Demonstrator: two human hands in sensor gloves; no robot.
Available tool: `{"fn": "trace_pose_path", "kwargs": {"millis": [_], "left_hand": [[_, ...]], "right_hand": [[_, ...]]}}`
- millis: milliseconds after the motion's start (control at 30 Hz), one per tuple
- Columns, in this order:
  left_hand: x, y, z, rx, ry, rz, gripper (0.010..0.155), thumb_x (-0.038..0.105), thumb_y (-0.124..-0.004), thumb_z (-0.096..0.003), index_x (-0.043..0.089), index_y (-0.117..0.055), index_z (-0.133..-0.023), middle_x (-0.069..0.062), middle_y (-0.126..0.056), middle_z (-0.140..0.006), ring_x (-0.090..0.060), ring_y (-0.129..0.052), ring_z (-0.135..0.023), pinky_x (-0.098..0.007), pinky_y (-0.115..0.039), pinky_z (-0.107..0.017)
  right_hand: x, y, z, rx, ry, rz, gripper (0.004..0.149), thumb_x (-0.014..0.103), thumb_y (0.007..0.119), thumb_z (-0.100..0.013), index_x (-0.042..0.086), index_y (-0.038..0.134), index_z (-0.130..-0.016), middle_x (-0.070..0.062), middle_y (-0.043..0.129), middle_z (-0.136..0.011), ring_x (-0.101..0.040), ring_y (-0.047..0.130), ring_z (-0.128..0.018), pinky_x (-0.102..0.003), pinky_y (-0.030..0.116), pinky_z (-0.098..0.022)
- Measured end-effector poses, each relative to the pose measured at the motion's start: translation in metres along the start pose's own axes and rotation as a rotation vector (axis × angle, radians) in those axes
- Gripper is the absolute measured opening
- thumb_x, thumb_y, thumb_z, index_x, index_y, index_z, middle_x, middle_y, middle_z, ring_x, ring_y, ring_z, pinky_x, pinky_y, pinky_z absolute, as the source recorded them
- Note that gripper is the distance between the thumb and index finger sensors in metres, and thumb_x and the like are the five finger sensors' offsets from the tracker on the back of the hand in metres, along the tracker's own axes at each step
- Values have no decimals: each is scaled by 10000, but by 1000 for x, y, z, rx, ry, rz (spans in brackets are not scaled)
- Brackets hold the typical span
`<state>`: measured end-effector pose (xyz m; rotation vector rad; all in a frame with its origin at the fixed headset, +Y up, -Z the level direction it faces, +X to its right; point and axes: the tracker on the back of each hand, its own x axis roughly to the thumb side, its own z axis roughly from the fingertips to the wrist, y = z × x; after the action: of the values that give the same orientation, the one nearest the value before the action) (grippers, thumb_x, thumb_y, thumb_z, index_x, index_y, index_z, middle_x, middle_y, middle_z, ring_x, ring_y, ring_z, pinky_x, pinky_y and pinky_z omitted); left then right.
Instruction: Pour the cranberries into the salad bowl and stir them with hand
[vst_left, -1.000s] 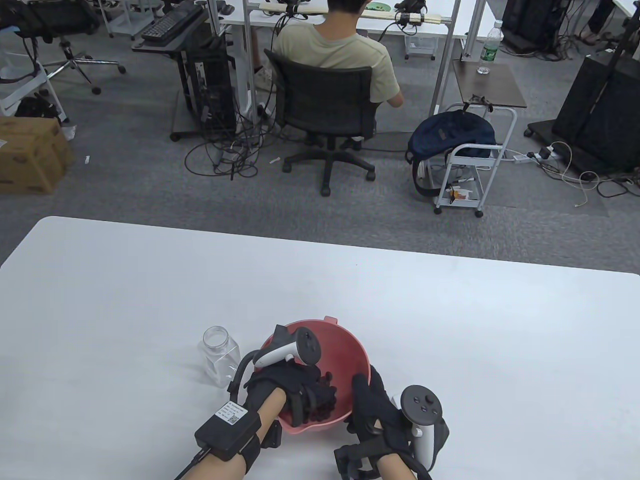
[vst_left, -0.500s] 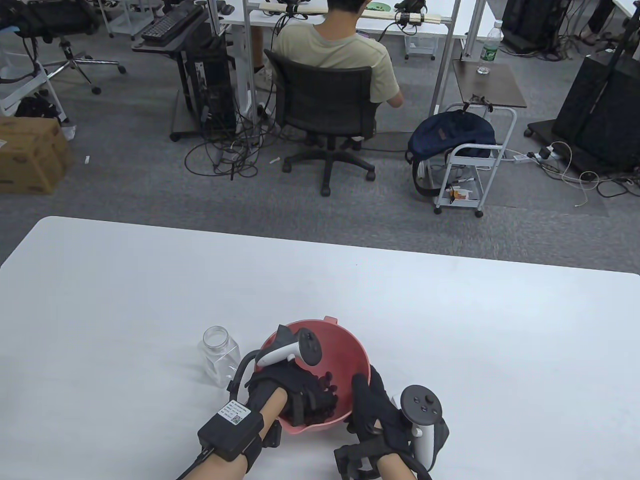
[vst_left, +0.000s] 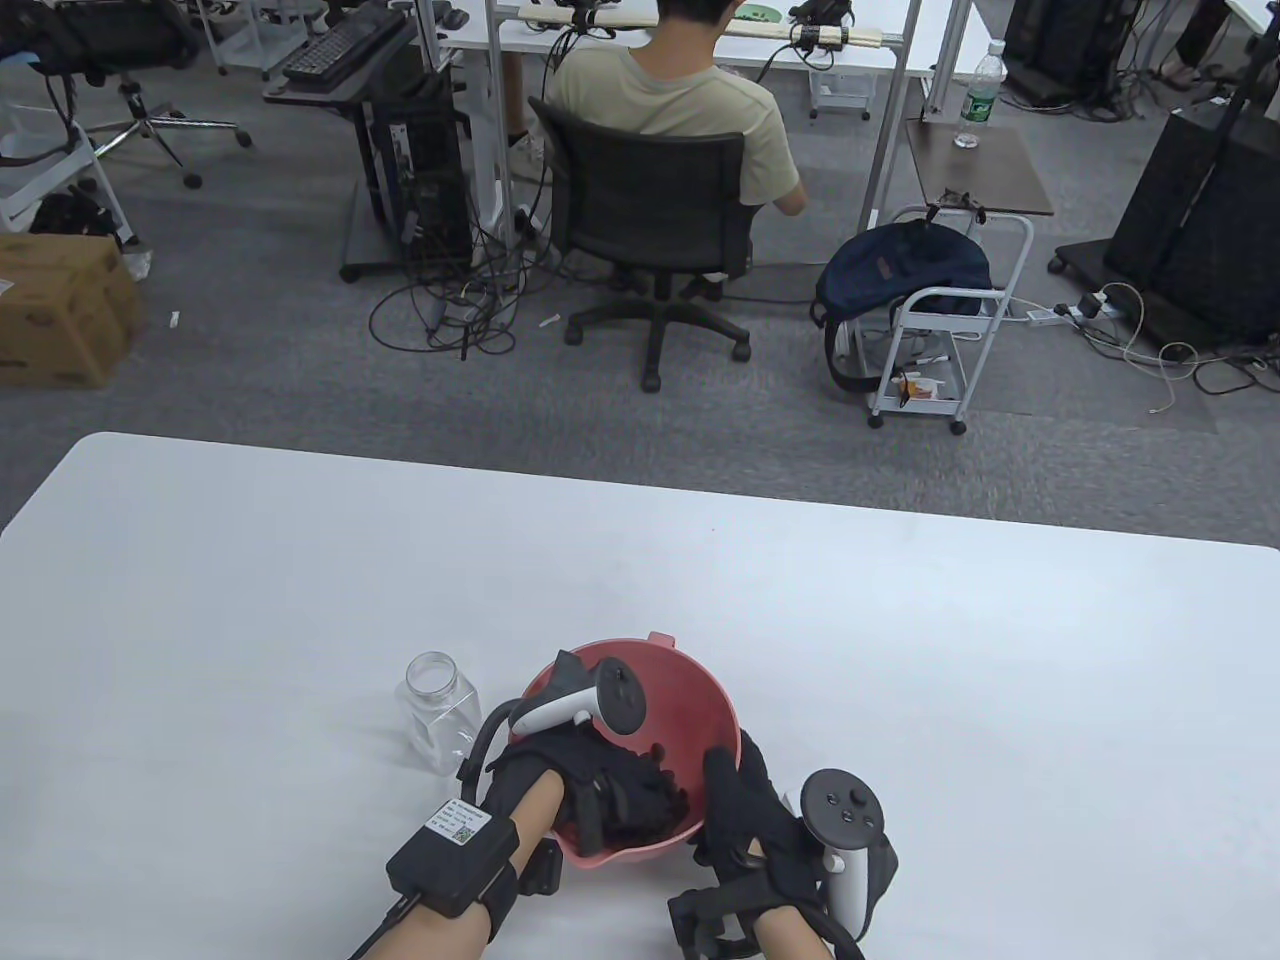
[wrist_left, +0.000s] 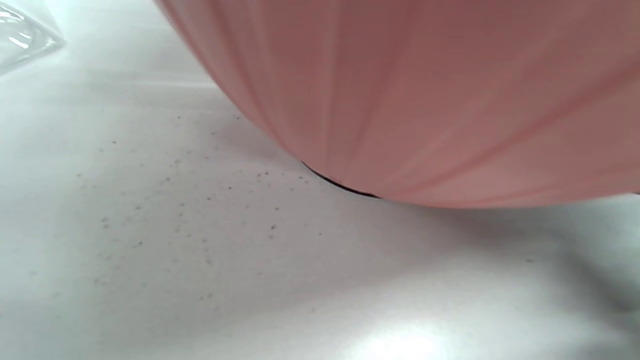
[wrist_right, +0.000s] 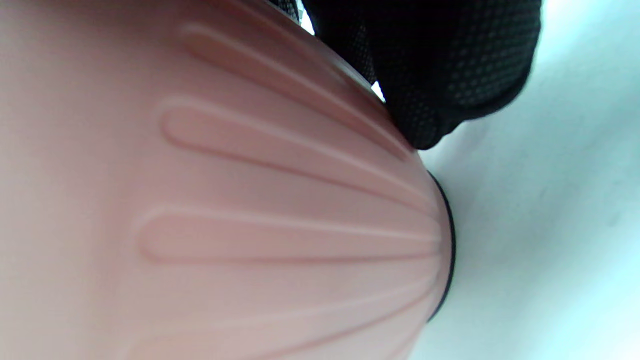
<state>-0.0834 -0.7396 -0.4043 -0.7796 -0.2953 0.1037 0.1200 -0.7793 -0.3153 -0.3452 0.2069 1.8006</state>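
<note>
A pink ribbed salad bowl (vst_left: 700, 690) stands near the table's front edge. Dark cranberries (vst_left: 668, 795) lie in its bottom. My left hand (vst_left: 625, 800) reaches down into the bowl from the near left, its gloved fingers among the berries and holding nothing. My right hand (vst_left: 735, 790) grips the bowl's near right rim, thumb hooked over the edge and fingers outside against the wall. The left wrist view shows only the bowl's outer wall (wrist_left: 425, 100) and its foot on the table. In the right wrist view a gloved fingertip (wrist_right: 440, 65) presses the ribbed bowl wall (wrist_right: 225, 200).
An empty clear plastic jar (vst_left: 440, 710) without its lid stands upright just left of the bowl; its corner shows as the jar (wrist_left: 20, 35) in the left wrist view. The white table (vst_left: 900, 650) spreads wide around. A seated person and office furniture are beyond the far edge.
My left hand has shifted a little inside the bowl, the wrist sliding slightly toward me, and the berries have moved under its fingers. The right hand, bowl and jar stay put.
</note>
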Motion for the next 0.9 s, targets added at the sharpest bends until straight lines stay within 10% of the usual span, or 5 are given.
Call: {"fn": "trace_pose_path", "kwargs": {"millis": [900], "left_hand": [[-1,-1,-1,12,-31,15,681,819,-753,-408,787,-474,-1029,412,-493,-1230,7,-517,-1216,-375,-718,-835]], "right_hand": [[-1,1,0,0,1,-3,768,729,556,-488,253,466,-1084,-204,687,-1052,-409,935,-626,-413,873,-403]]}}
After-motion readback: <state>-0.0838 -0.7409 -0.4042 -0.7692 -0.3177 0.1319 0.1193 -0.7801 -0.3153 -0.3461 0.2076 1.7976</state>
